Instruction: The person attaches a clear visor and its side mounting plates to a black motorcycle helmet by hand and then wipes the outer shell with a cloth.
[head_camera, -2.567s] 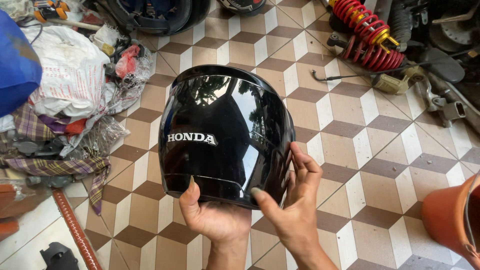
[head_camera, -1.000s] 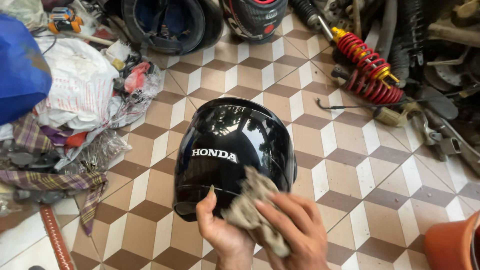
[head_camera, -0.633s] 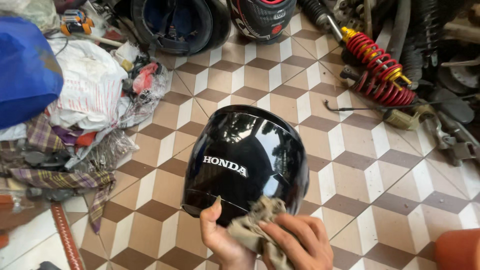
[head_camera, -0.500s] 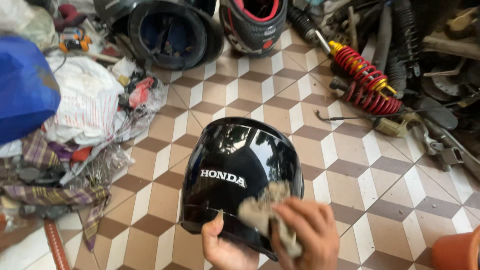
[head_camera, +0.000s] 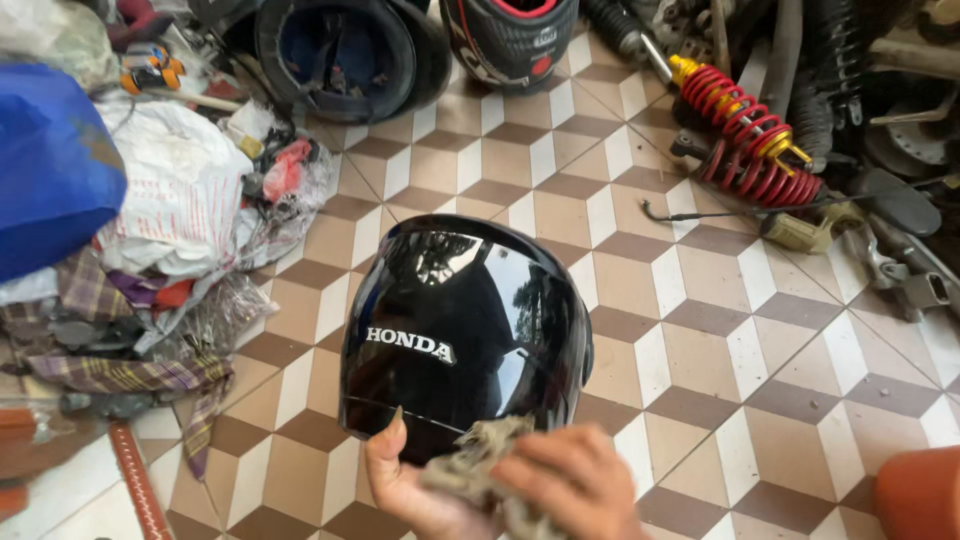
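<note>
A glossy black motorcycle helmet (head_camera: 465, 325) with white lettering on its side is held over a tiled floor, in the middle of the view. My left hand (head_camera: 395, 480) supports it from below at its lower rim, thumb on the shell. My right hand (head_camera: 565, 485) presses a crumpled grey-brown rag (head_camera: 475, 465) against the helmet's lower edge. Both hands are cut off by the bottom of the frame.
A heap of cloths, plastic bags and a blue bundle (head_camera: 50, 165) lies at left. Two more helmets (head_camera: 335, 55) (head_camera: 510, 40) lie at the top. A red coil shock absorber (head_camera: 745, 130) and metal parts fill the upper right. An orange pot (head_camera: 920, 490) is at bottom right.
My right hand took up the rag and has been rubbing it along the helmet's lower edge. It sits lower now than half a second ago. The helmet has shifted slightly.
</note>
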